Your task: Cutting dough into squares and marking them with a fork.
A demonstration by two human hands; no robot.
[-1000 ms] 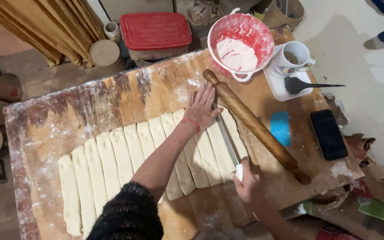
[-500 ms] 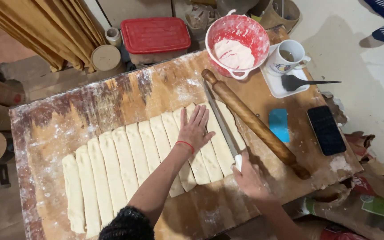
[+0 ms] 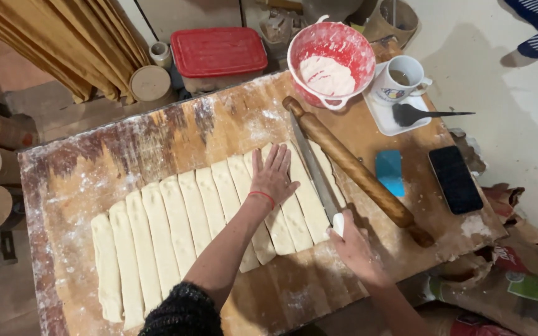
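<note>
Two hands work the dough strips (image 3: 219, 211) laid side by side across the middle of the floured surface (image 3: 157, 134): the left hand (image 3: 273, 176) presses flat, fingers spread wide, while the right hand (image 3: 353, 246) grips a long knife (image 3: 314, 168) (blade just beside the left fingertips). A slip risks a cut, and the rolling pin (image 3: 356, 168), lying next to the blade, could get nudged toward the right edge

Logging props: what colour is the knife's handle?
White, in the head view: knife handle gripped by the right hand.
</note>
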